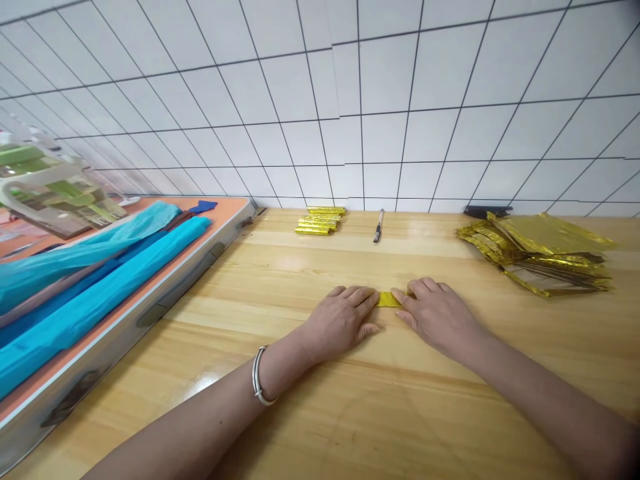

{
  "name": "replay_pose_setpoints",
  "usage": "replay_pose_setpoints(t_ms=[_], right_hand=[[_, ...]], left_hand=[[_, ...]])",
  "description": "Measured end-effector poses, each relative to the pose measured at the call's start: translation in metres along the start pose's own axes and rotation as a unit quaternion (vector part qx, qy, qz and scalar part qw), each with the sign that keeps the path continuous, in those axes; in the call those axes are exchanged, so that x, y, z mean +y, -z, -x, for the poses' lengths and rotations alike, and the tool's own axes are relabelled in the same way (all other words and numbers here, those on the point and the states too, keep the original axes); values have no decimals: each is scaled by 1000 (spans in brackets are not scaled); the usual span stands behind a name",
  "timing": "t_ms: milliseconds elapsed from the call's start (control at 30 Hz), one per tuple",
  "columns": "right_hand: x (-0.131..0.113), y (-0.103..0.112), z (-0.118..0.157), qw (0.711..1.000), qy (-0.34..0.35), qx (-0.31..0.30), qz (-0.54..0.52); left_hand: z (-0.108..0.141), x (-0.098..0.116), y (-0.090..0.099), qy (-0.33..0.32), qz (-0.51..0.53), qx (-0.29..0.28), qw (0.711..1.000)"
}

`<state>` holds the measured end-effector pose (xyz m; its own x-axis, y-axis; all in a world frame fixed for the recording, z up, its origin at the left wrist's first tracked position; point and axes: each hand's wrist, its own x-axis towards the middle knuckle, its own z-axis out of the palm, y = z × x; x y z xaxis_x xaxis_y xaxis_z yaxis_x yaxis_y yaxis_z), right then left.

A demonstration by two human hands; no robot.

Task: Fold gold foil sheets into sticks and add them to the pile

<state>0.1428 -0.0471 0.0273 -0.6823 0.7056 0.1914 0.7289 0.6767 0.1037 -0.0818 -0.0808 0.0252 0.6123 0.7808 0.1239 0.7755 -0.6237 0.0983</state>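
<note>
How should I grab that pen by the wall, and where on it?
Probably best pinched around the middle of the pen, coming down from above with a fingertip on its left and right sides. It is slim and lies lengthwise toward the wall, its far end close to it, and the table is bare on both long sides.

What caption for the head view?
Left hand and right hand press a gold foil strip on a wooden table; foil stack at right.

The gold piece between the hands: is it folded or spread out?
Folded or flattened into a narrow strip; it shows only as a slim band between the fingertips, far narrower than the sheets.
</note>
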Motion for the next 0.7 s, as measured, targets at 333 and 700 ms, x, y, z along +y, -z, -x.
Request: replay_pose_setpoints(t_ms=[333, 700], right_hand=[[53, -3, 16, 988, 21, -68, -140], [77, -11, 13, 968, 48, -97, -226]], left_hand=[[13, -20, 0, -26, 89, -29, 995], [11, -32, -6, 64, 131, 53, 988]])
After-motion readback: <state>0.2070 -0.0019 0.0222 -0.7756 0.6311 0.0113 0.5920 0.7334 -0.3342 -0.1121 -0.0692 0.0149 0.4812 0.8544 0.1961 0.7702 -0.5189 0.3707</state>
